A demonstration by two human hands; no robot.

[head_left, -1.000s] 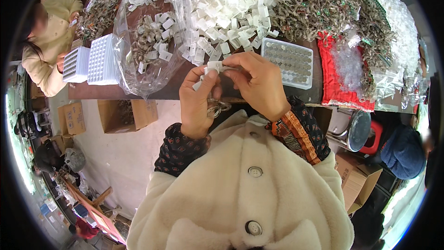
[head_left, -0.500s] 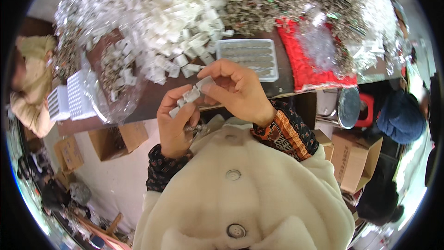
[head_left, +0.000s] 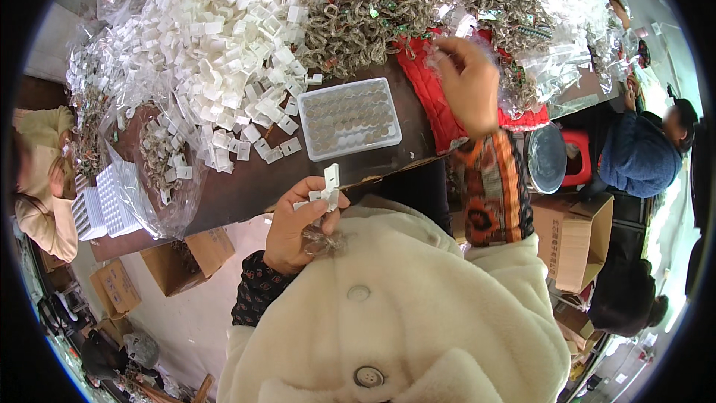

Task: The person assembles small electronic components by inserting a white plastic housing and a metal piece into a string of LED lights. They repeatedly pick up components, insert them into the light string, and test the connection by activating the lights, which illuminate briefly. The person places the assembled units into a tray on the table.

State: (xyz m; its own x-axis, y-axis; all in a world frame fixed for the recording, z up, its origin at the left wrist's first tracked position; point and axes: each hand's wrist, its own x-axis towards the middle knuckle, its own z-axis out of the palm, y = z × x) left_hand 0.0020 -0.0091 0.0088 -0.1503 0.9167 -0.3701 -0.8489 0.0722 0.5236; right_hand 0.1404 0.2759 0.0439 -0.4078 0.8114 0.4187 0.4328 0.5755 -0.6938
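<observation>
My left hand [head_left: 287,231] is closed around a few small white plastic casings [head_left: 331,177] at the table's front edge. One casing stands upright above the fingertips. Below the fingers hangs a thin, greyish, see-through tangle [head_left: 322,242], its kind unclear. Farther right, my right hand [head_left: 475,89] reaches over a red quilted cloth [head_left: 426,93], thumb and forefinger apart, with nothing visible between them. Beyond its fingertips lies crumpled clear plastic [head_left: 461,26]. Between the hands sits a white tray [head_left: 397,130] with rows of small round grey discs.
A large heap of white casings [head_left: 224,52] covers the table's left. Bundled wires with small green boards [head_left: 358,11] are piled behind the tray. White grid trays [head_left: 115,198] stand at the left edge. Cardboard boxes [head_left: 570,246] are on the floor; people sit at both sides.
My right hand has left the casings and moved right, over the red cloth. My left hand keeps the casings. The view has shifted, and the tray now appears farther left and lower.
</observation>
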